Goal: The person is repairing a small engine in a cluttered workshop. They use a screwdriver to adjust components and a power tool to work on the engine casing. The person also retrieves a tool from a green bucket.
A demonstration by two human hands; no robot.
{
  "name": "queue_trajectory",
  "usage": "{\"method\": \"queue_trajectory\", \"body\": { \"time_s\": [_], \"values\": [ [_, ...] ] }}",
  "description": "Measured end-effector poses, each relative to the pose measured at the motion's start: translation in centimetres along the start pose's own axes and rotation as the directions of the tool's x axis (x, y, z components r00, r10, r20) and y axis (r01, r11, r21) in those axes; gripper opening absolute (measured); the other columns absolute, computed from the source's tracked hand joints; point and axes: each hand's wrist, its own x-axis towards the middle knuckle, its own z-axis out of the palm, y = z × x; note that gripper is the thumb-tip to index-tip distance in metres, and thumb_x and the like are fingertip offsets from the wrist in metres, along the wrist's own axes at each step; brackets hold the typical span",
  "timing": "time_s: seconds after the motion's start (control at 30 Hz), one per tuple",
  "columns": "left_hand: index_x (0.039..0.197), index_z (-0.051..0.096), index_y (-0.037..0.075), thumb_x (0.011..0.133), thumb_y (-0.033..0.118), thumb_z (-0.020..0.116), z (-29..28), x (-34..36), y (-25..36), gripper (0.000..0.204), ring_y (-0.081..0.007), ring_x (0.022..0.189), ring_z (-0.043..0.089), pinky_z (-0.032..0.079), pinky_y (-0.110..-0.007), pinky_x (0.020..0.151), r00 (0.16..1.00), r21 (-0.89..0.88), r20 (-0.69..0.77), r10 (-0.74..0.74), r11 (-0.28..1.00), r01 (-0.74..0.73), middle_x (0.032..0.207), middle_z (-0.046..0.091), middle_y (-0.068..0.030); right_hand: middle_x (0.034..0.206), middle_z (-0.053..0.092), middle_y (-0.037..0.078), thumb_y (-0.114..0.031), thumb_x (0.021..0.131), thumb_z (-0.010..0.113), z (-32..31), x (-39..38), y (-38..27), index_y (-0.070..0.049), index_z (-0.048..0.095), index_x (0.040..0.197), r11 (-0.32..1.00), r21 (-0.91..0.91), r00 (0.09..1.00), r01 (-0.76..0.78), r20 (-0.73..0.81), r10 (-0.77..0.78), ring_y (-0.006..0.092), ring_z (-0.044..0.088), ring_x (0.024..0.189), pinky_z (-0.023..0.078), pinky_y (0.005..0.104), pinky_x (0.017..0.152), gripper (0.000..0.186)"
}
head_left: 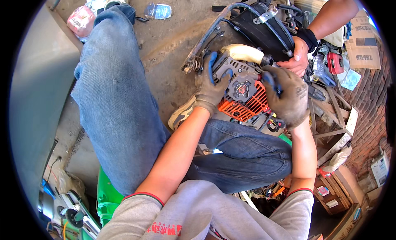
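A small engine (241,89) with a dark grey cover and an orange slotted housing sits between my knees. My left hand (208,88), in a brown glove with blue fingertips, grips its left side, thumb on the cover. Beside the engine's right edge is my right hand (288,95), gloved alike, its fingers curled inward; what they may hold is hidden. A cream plastic tank (243,52) with a black cap lies along the engine's far side. Behind it a black backpack unit (260,30) rests in a bent metal tube frame (202,42). Another person's bare hand (298,58) reaches in by the cap.
A crushed clear bottle (158,11) and a pinkish bag (81,21) lie on the concrete floor. To the right are a red case (335,63), a cardboard sheet (362,44), a wooden frame (340,128) and a brick wall (373,120). A grey panel (39,91) stands left.
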Motion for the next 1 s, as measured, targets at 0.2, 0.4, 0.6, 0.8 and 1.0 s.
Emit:
{"method": "queue_trajectory", "body": {
  "time_s": [0.2,0.4,0.6,0.8,1.0],
  "values": [
    [0.146,0.043,-0.002,0.088,0.003,0.067,-0.3,0.1,0.5,0.063,-0.0267,0.126,0.056,0.044,-0.036,0.108,0.998,0.047,0.053,-0.03,0.999,0.028,0.139,0.056,-0.0195,0.079,0.068,0.018,-0.014,0.09,0.068,-3.1,-2.0,1.7,-0.001,0.072,0.106,0.949,0.238,0.962,-0.206,-0.128,0.24,0.0255,0.069,0.07,0.053,0.0348,0.066,0.021],
    [0.145,0.043,-0.003,0.095,0.015,0.065,-0.3,0.3,0.4,0.058,-0.0262,0.13,0.053,0.04,-0.036,0.111,0.996,0.137,0.081,0.03,0.99,-0.041,0.141,0.054,-0.0204,0.081,0.071,0.006,-0.015,0.095,0.065,-5.4,-5.9,3.6,0.002,0.072,0.108,0.81,0.524,0.859,-0.262,-0.257,0.444,0.0079,0.061,0.075,0.05,0.0257,0.069,0.021],
    [0.145,0.045,-0.003,0.096,0.022,0.068,-1.0,1.2,-0.1,0.059,-0.0272,0.128,0.056,0.042,-0.036,0.109,0.992,0.278,0.125,-0.029,0.961,-0.007,0.141,0.055,-0.0206,0.088,0.071,0.003,-0.016,0.099,0.063,-6.3,-13.2,7.7,0.003,0.07,0.113,0.755,0.592,0.757,-0.283,-0.345,0.555,0.0059,0.059,0.078,0.049,0.0238,0.071,0.024],
    [0.145,0.044,-0.007,0.099,0.033,0.064,-1.7,2.1,1.1,0.063,-0.0247,0.13,0.053,0.04,-0.034,0.109,0.97,0.221,0.217,-0.113,0.973,0.064,0.143,0.055,-0.0199,0.096,0.073,0.013,-0.011,0.099,0.061,-1.2,-27.5,10.3,0.008,0.066,0.115,0.459,0.875,0.5,-0.153,-0.333,0.8,0.0173,0.07,0.082,0.056,0.0291,0.077,0.025],
    [0.142,0.049,-0.006,0.1,0.029,0.064,-0.6,0.8,9.1,0.056,-0.0206,0.119,0.057,0.043,-0.031,0.104,0.924,0.534,0.269,-0.272,0.84,0.092,0.137,0.058,-0.0167,0.099,0.072,0.016,-0.014,0.1,0.058,7.7,-36.7,8.1,0.007,0.065,0.116,0.104,0.994,0.378,0.041,-0.112,0.919,0.0216,0.07,0.085,0.056,0.033,0.076,0.027]
  ]
}}
